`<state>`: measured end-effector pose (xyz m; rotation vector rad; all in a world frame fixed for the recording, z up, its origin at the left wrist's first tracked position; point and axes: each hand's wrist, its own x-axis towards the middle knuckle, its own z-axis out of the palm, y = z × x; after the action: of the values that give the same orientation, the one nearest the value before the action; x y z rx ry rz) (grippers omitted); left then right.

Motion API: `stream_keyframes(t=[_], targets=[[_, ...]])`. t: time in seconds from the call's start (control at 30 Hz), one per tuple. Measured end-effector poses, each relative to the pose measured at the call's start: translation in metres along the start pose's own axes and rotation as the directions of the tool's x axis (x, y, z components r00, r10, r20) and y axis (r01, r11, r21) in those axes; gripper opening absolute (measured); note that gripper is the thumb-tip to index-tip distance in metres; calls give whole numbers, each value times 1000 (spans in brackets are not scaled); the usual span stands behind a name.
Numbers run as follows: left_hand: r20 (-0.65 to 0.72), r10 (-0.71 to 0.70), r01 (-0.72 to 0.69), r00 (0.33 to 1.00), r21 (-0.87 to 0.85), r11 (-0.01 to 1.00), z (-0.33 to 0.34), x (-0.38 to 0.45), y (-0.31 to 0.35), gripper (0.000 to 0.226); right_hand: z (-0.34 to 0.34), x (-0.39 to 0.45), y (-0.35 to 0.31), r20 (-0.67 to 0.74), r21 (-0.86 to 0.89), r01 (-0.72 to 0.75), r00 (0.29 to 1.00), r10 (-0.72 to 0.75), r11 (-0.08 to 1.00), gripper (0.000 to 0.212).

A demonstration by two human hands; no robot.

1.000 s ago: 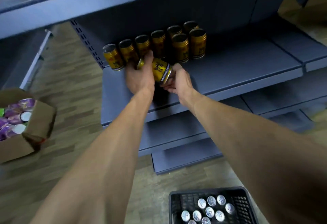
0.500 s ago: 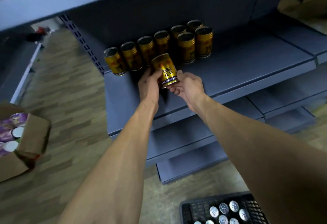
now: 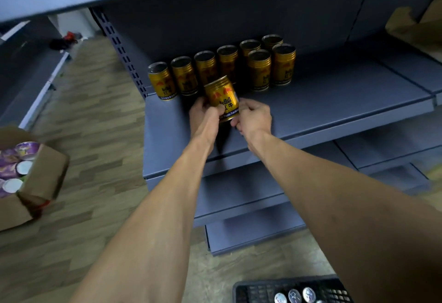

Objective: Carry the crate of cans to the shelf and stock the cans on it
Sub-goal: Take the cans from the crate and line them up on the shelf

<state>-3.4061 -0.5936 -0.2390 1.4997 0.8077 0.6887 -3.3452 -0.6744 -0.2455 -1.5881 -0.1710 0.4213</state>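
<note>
Both hands, left hand (image 3: 203, 113) and right hand (image 3: 253, 117), grip one can (image 3: 222, 97) over the shelf (image 3: 334, 109); eight cans (image 3: 259, 70) stand beyond them, more wait in the crate (image 3: 294, 290) behind.

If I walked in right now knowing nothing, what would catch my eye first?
Probably the gold can held between the left hand and right hand, tilted just above the grey shelf. Behind it stands a row of matching cans; more wait in the black crate on the floor.

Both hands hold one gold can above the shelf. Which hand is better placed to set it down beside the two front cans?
Probably the left hand: it grips the can from the side away from the front cans.
</note>
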Motion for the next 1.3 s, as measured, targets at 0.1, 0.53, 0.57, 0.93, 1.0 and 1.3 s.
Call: stream_keyframes(t=[0.1,0.53,0.57,0.93,1.0,1.3], targets=[[67,69,-82,995,224,971,-1,2,1,56,0,-1,2,-52,-67,45,997,-49,997,29],[-37,247,-200,968,474,858,44,41,5,49,-4,31,-10,-88,-396,284,935,-344,873,26],[-66,241,-182,968,475,861,47,45,5,50,-3,33,-11,-86,-388,295,932,-353,873,27],[-152,202,-90,967,540,837,70,76,6,47,-3,53,-8,-22,-296,260,960,-278,919,53],[-153,195,-83,969,540,838,71,82,3,49,-3,55,-6,-23,-291,271,957,-290,918,54],[-126,199,-94,972,567,818,75,81,-2,46,0,57,3,-49,-318,310,938,-342,896,56]])
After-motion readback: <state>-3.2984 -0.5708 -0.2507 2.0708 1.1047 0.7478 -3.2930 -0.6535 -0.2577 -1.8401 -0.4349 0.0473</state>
